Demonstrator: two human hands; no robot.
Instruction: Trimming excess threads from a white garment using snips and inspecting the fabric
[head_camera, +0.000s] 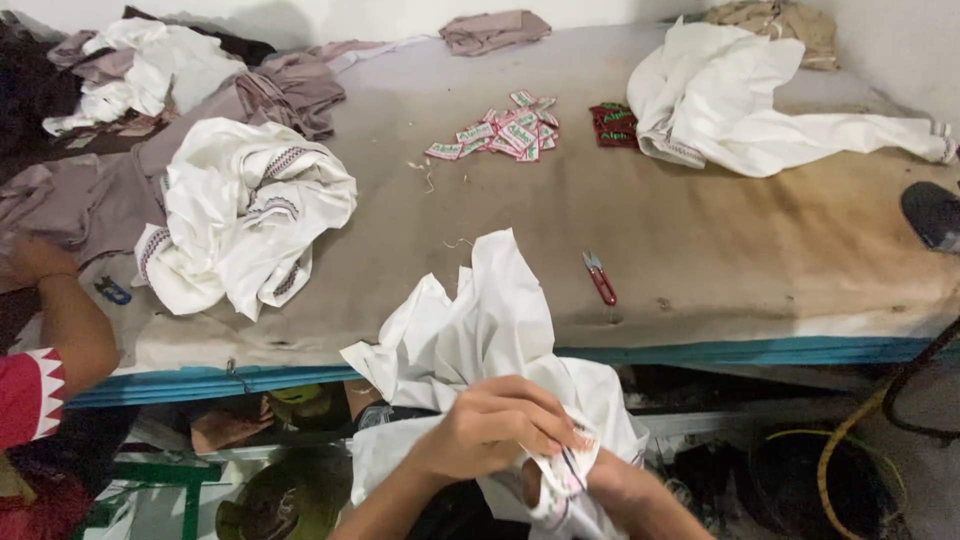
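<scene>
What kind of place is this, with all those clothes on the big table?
Probably a small sewing or garment workshop. White garments lie heaped on a worn padded worktable, a pile of small woven labels waits nearby, and red thread snips lie close to the person's hands.

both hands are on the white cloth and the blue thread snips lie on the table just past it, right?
Not quite: the head view shows the thread snips are red, not blue. Both the left hand and right hand grip the white cloth, with the snips on the table beyond.

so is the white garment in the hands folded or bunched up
Bunched up: the garment rises in loose crumpled peaks, gripped by both hands, left and right.
</scene>
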